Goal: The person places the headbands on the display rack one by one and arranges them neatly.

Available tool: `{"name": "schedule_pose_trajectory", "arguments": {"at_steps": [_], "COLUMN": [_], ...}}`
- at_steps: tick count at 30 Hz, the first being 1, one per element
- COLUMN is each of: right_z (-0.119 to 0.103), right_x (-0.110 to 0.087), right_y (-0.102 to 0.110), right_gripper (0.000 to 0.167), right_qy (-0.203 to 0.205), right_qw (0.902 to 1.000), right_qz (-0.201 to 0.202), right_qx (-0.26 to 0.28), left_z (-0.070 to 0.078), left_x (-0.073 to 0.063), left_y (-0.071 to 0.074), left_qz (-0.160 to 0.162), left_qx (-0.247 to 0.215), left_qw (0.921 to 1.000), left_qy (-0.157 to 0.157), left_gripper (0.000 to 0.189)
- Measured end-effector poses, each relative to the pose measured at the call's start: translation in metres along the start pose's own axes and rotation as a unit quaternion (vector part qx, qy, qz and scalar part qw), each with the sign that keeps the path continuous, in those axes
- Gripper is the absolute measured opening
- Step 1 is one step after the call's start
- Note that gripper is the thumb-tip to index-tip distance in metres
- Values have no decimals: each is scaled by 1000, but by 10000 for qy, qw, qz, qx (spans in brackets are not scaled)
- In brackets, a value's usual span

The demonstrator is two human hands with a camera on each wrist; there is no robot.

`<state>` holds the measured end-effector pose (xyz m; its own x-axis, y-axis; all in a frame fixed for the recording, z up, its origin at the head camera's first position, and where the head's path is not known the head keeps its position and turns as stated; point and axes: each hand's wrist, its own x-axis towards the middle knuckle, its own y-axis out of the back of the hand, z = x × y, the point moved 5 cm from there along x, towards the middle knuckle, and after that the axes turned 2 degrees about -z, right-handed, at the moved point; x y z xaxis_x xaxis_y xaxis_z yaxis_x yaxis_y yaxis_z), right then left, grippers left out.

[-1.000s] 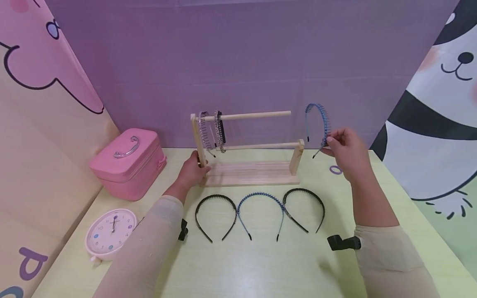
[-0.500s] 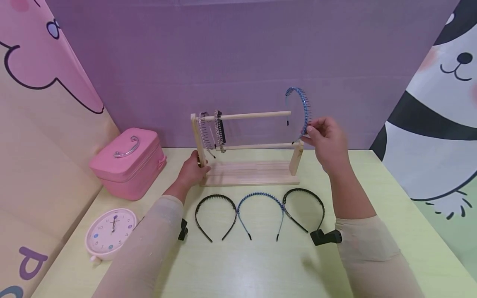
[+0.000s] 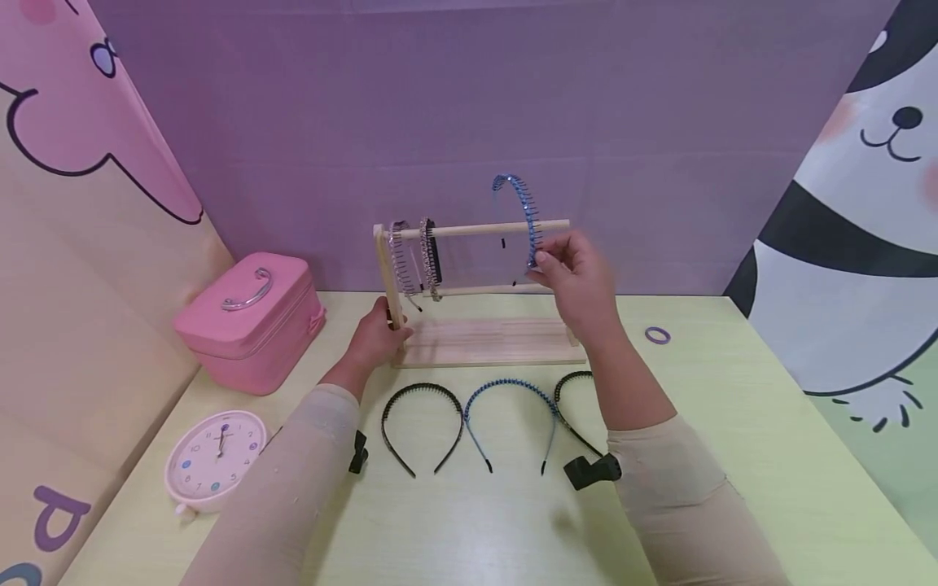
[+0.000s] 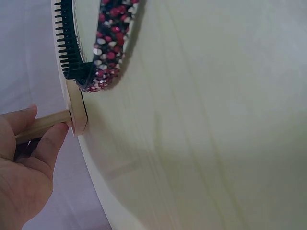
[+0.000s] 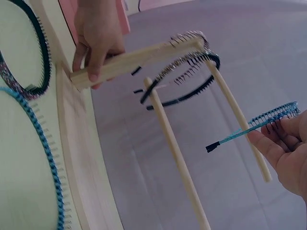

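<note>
In the head view my left hand (image 3: pixel 375 338) grips the left post of a wooden rack (image 3: pixel 491 342). My right hand (image 3: pixel 582 285) pinches a blue toothed headband (image 3: pixel 529 213) by one side, its arch rising over the upper rod (image 3: pixel 476 229) near the free end. Two headbands hang at the rod's left end: a pinkish one (image 3: pixel 400 256) and a sparkly dark one (image 3: pixel 427 252). On the table before the rack lie a black headband (image 3: pixel 422 386), a blue headband (image 3: pixel 510 381) and another dark one (image 3: pixel 559 397), the last partly hidden behind my right arm.
A pink case (image 3: pixel 249 325) with a metal handle stands at the left, behind a pink clock (image 3: pixel 212 468). A purple ring (image 3: pixel 657 335) lies right of the rack. A purple backdrop (image 3: pixel 366 106) rises close behind.
My right hand has carried the blue headband leftward from beyond the rack's right end to over the upper rod. The left hand has stayed on the post.
</note>
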<state>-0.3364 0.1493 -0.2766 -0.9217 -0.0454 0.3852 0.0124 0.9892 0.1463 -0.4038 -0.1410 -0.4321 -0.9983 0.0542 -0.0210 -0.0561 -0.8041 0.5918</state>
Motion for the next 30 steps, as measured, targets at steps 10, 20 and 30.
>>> {"name": "schedule_pose_trajectory", "arguments": {"at_steps": [10, 20, 30], "right_z": [17, 36, 42], "right_x": [0, -2, -4], "right_y": [-48, -72, -71], "right_gripper": [16, 11, 18], "right_qy": [-15, -12, -69], "right_qw": [9981, 9973, 9871], "right_qz": [-408, -497, -658], "right_qx": [-456, -532, -1460], "left_z": [0, 1, 0], "left_x": [0, -1, 0], "left_y": [1, 1, 1], "left_qz": [-15, -55, -40], "left_qx": [15, -24, -5], "left_qw": [10000, 9999, 10000], "left_qy": [44, 127, 6], "left_gripper": [44, 44, 42]}}
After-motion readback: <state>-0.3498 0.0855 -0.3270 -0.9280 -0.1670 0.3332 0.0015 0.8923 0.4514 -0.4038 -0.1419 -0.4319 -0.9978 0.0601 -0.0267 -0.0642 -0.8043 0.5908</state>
